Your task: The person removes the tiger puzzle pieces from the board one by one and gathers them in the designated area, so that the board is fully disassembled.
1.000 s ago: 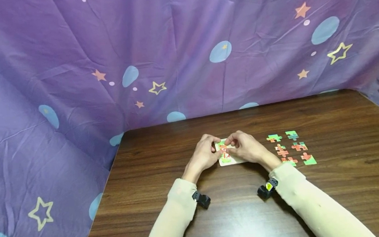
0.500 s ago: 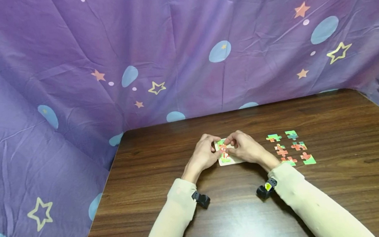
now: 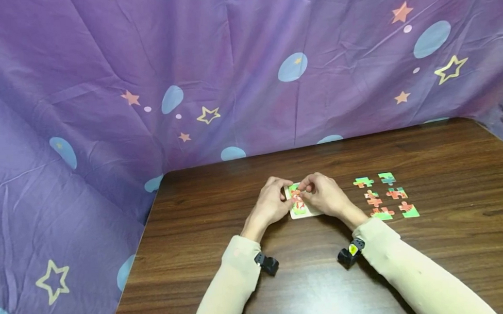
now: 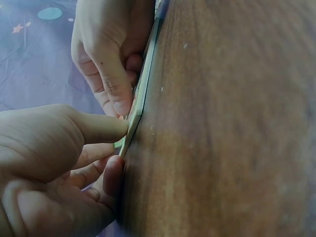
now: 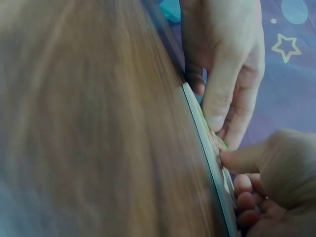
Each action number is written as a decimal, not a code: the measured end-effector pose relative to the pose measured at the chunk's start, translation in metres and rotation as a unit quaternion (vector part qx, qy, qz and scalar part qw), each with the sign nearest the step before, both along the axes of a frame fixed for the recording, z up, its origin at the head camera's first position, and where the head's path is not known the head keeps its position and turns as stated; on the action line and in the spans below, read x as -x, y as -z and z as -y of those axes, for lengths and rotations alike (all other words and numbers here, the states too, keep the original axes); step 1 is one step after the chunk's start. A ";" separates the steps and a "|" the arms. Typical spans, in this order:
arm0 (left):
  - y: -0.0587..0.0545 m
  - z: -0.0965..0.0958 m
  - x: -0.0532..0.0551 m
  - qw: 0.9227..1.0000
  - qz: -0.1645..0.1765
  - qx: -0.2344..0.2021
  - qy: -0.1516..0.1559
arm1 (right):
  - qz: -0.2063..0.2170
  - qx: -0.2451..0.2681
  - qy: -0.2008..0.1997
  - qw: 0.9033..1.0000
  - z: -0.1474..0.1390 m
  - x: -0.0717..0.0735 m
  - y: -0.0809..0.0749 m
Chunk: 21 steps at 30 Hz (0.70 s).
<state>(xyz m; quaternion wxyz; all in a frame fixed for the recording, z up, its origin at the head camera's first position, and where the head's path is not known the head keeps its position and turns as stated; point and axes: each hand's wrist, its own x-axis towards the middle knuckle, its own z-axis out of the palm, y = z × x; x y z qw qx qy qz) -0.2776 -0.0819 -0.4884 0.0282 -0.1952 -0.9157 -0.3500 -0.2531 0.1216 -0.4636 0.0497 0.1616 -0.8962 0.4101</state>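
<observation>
A thin, light-edged puzzle board (image 3: 300,213) lies on the table, with green, orange and red pieces along its left side. At that left side, my left hand (image 3: 270,204) holds the board, thumb over its near part and index finger at its far edge. My right hand (image 3: 326,195) reaches in from the right and covers much of the board. Its thumb and index finger pinch a puzzle piece (image 4: 123,118) at the surface, mostly hidden by the fingertips. Seen from the right wrist, the left thumb (image 5: 216,122) presses close to the right thumb (image 5: 234,159).
Several loose puzzle pieces lie to the right of the board, among them a green-and-blue one (image 3: 386,178) and a red-and-green one (image 3: 408,210). The brown wooden table (image 3: 203,218) runs back to a purple curtain (image 3: 246,79) with stars.
My right wrist and forearm have shifted slightly to the left, and the right fingertips have turned a little over the pieces. My left hand stays in place on the board.
</observation>
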 end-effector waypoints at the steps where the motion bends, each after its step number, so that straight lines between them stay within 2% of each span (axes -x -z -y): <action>1: 0.001 0.000 0.000 1.000 -0.003 0.000 0.000 | 0.002 -0.001 0.008 1.000 0.001 -0.001 -0.001; 5: -0.004 0.001 -0.004 1.000 0.000 -0.003 0.005 | 0.005 -0.002 0.024 1.000 0.004 -0.003 -0.001; 12: -0.035 0.003 -0.022 0.999 0.020 0.019 0.017 | -0.014 0.013 0.019 1.000 -0.001 0.009 0.014; 16: -0.034 0.005 -0.020 0.999 0.026 0.016 0.021 | -0.013 0.012 0.021 1.000 -0.003 0.012 0.017; 18: -0.038 0.005 -0.021 0.998 0.048 0.016 0.022 | -0.006 0.015 0.018 1.000 -0.003 0.008 0.012; 19: -0.033 0.006 -0.018 0.998 0.051 0.015 0.023 | -0.002 0.017 0.015 1.000 -0.003 0.006 0.008; 21: -0.032 0.007 -0.017 0.997 0.066 0.015 0.026 | 0.009 0.016 0.014 1.000 -0.003 0.003 0.004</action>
